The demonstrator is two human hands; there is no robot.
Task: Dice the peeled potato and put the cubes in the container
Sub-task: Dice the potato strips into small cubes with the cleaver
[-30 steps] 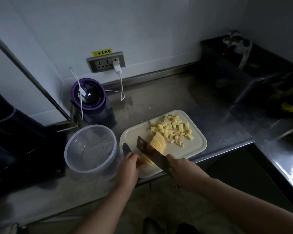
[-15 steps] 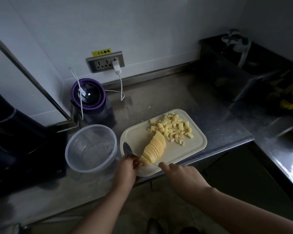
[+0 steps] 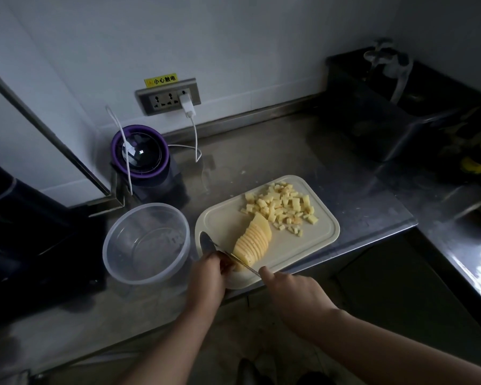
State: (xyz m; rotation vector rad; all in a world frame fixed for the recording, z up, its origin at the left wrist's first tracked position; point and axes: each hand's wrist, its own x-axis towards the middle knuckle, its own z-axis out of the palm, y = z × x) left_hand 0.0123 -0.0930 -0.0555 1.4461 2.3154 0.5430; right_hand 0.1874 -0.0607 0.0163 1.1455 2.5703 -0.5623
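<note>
- The peeled potato [image 3: 253, 241] lies on the cutting board [image 3: 311, 243], cut into thin slices that lean against one another in a fanned row running from the near edge toward the middle.
- We hold the near end of the potato with our left hand [image 3: 208, 273]. Its fingers are curled down onto the last uncut piece, the knuckles face the blade, and the forearm comes in from below.
- The knife [image 3: 245, 263] stands edge-on, so we see only a thin line. It sits at the near end of the slices, right beside the left fingertips.
- Our right hand [image 3: 289, 291] is closed round the knife handle, which is hidden beneath it. One finger reaches forward to the heel of the blade, and the wrist is angled in from the lower right.
- A loose pile of cubes [image 3: 282, 207] sits on the far part of the board, just beyond the slices.
- The clear round container [image 3: 107, 247] stands just left of the board on the steel counter [image 3: 275, 151], and we see no cubes in it.
- Behind the container stands a purple-rimmed appliance [image 3: 139, 155]. Above it, a white charger [image 3: 187, 105] is plugged into the wall socket [image 3: 161, 100].
</note>
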